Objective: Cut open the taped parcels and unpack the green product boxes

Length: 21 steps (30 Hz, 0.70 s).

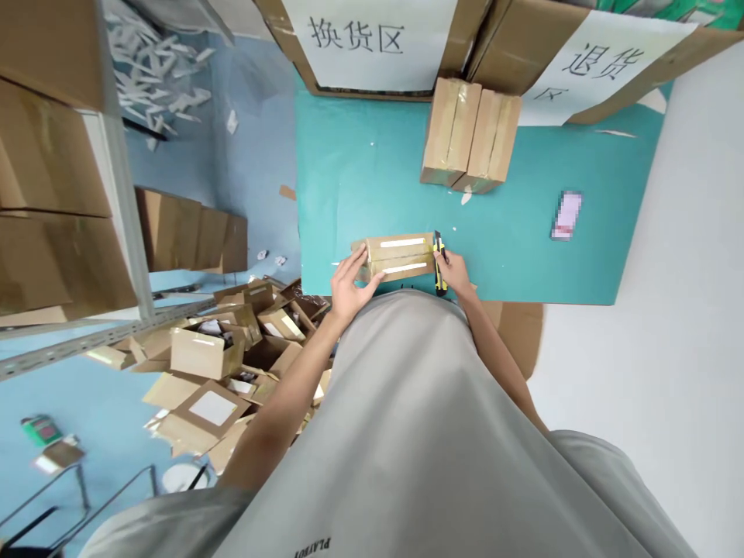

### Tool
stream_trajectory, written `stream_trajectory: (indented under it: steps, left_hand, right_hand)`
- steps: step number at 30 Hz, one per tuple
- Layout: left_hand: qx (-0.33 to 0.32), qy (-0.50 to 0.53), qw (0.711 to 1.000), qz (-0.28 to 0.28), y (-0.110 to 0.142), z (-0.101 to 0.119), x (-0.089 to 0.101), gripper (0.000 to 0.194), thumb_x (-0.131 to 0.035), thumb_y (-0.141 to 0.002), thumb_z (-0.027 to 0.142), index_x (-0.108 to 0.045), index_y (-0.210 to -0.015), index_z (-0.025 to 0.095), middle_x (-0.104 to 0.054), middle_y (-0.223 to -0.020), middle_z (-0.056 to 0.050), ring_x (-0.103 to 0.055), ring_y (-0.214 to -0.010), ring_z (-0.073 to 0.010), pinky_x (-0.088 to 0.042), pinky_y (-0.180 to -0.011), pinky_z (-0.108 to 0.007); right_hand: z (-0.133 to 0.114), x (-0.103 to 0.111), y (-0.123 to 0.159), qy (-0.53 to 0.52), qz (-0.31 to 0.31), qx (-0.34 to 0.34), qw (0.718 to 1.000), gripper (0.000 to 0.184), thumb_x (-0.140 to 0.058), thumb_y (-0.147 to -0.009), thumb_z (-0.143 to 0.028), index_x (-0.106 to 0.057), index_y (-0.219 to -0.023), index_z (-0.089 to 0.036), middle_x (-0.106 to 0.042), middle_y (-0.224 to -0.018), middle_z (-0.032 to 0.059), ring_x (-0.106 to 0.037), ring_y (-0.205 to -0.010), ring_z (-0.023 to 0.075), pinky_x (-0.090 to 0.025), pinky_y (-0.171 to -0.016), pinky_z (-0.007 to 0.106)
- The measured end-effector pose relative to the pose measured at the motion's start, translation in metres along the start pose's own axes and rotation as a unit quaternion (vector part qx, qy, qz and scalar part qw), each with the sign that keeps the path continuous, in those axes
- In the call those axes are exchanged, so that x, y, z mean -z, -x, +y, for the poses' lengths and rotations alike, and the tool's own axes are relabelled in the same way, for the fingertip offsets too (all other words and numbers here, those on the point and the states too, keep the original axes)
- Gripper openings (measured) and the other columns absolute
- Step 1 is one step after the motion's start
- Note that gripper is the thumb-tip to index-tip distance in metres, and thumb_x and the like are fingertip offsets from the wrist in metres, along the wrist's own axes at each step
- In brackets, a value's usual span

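A small taped cardboard box [401,260] lies near the front edge of the table, with two white strips along its top. My left hand [349,285] grips the box's left end, thumb along the near side and fingers over the far side. In my right hand [454,273] is a yellow and black utility knife [439,263], held at the box's right end. The knife points away from me; whether its blade is out is too small to tell.
On the teal table [360,170] stand two taped boxes [470,136], before large cartons [372,46] with paper signs. A blurred phone-like object [566,215] lies at right. Opened boxes [232,356] are heaped on the floor at left, beside a shelf [119,194] of cartons.
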<state>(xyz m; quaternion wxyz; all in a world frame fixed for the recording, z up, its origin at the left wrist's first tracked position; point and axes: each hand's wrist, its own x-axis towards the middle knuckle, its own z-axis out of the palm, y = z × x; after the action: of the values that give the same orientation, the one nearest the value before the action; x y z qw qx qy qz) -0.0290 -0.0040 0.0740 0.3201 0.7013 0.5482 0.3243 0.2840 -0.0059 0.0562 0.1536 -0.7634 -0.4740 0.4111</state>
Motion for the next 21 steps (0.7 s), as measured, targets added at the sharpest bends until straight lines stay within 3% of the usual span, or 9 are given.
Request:
stream_trajectory:
  steps: [3, 7, 11, 13, 15, 18, 21]
  left_hand:
    - [0.043, 0.067, 0.997, -0.010, -0.013, 0.003, -0.023, 0.068, -0.074, -0.102, 0.070, -0.071, -0.154, 0.025, -0.069, -0.161, -0.015, -0.068, -0.147, -0.0356, -0.060, -0.122, -0.057]
    - [0.073, 0.162, 0.982, -0.070, -0.035, 0.000, -0.051, 0.065, -0.075, -0.103, 0.066, -0.070, -0.154, 0.025, -0.064, -0.167, -0.014, -0.064, -0.153, -0.0342, -0.064, -0.117, -0.053]
    - [0.109, 0.227, 0.959, -0.127, -0.042, -0.014, -0.069, 0.059, -0.081, -0.100, 0.060, -0.072, -0.147, 0.025, -0.064, -0.164, -0.016, -0.070, -0.143, -0.0344, -0.068, -0.112, -0.053]
    - [0.124, 0.240, 0.953, -0.136, -0.040, -0.020, -0.073, 0.059, -0.084, -0.098, 0.054, -0.069, -0.147, 0.025, -0.065, -0.159, -0.016, -0.072, -0.138, -0.0327, -0.069, -0.109, -0.052]
    - [0.123, 0.236, 0.953, -0.144, -0.038, -0.024, -0.073, 0.058, -0.085, -0.098, 0.047, -0.066, -0.149, 0.026, -0.065, -0.156, -0.014, -0.072, -0.137, -0.0310, -0.068, -0.109, -0.049]
    - [0.100, 0.226, 0.955, -0.163, -0.036, -0.026, -0.070, 0.049, -0.082, -0.099, 0.038, -0.070, -0.145, 0.028, -0.063, -0.156, -0.013, -0.068, -0.140, -0.0301, -0.067, -0.111, -0.047]
    - [0.099, 0.230, 0.952, -0.179, -0.038, -0.028, -0.069, 0.046, -0.081, -0.099, 0.033, -0.072, -0.144, 0.029, -0.061, -0.157, -0.012, -0.066, -0.142, -0.0300, -0.066, -0.113, -0.047]
  right_hand:
    - [0.002, 0.022, 0.012, 0.050, 0.043, 0.001, 0.998, 0.049, -0.049, -0.112, -0.058, -0.043, -0.073, -0.028, -0.054, -0.067, -0.0006, -0.052, -0.068, 0.0195, -0.037, -0.066, 0.030]
    - [0.006, 0.050, 0.021, 0.096, 0.073, -0.016, 0.993, 0.046, -0.048, -0.112, -0.053, -0.041, -0.073, -0.029, -0.054, -0.065, -0.0004, -0.046, -0.063, 0.0192, -0.034, -0.064, 0.031]
    - [0.003, 0.064, 0.025, 0.132, 0.068, -0.038, 0.988, 0.046, -0.047, -0.114, -0.051, -0.056, -0.076, -0.026, -0.060, -0.067, 0.0017, -0.049, -0.065, 0.0202, -0.036, -0.065, 0.030]
    - [-0.006, 0.067, 0.029, 0.161, 0.067, -0.039, 0.984, 0.045, -0.045, -0.115, -0.050, -0.071, -0.090, -0.022, -0.070, -0.077, 0.0062, -0.056, -0.071, 0.0223, -0.041, -0.069, 0.030]
    - [-0.022, 0.070, 0.034, 0.199, 0.075, -0.024, 0.977, 0.046, -0.043, -0.117, -0.046, -0.079, -0.118, -0.019, -0.080, -0.101, 0.0134, -0.066, -0.084, 0.0261, -0.047, -0.076, 0.032]
    - [-0.055, 0.067, 0.042, 0.258, 0.025, 0.027, 0.965, 0.049, -0.040, -0.119, -0.042, -0.073, -0.151, -0.023, -0.078, -0.134, 0.0168, -0.073, -0.106, 0.0307, -0.052, -0.085, 0.035]
    - [-0.089, 0.054, 0.042, 0.326, -0.092, 0.080, 0.938, 0.050, -0.040, -0.121, -0.041, -0.067, -0.160, -0.030, -0.077, -0.143, 0.0121, -0.075, -0.115, 0.0317, -0.054, -0.086, 0.036]
